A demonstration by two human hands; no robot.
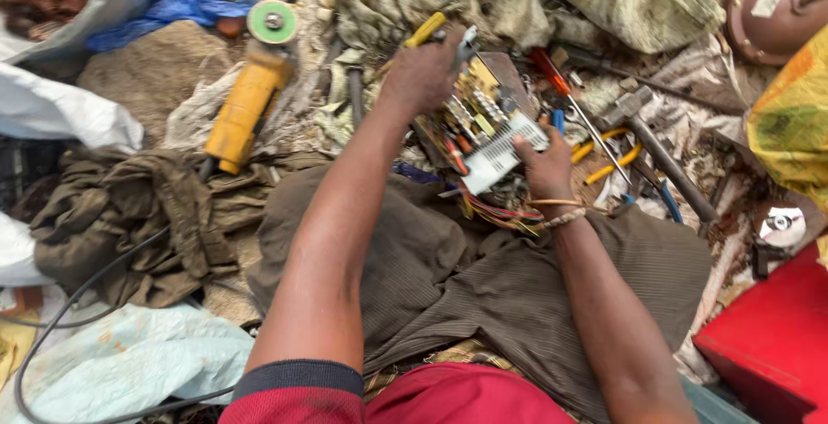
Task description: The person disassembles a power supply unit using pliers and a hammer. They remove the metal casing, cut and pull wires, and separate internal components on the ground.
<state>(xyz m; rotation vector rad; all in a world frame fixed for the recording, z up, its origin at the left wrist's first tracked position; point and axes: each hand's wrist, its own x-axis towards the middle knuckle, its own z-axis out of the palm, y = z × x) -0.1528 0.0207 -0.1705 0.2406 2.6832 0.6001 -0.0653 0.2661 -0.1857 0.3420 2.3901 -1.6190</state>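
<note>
Hands on a circuit board (483, 126)!
Left hand (423, 70) fingers clench yellow-handled pliers (440, 31); right hand (545, 161) fingers pinch the board's edge.

We count one circuit board (483, 122), one yellow angle grinder (246, 100), one red-handled screwdriver (569, 96), one hammer (655, 148), one pair of yellow-handled pliers (604, 158), one red box (772, 338) and one disc (783, 224).

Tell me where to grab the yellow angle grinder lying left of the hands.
Probably the yellow angle grinder by its long barrel, wrapped across from above. It lies flat with the green disc at the far end, so keep to the cable end nearer the person.
</note>
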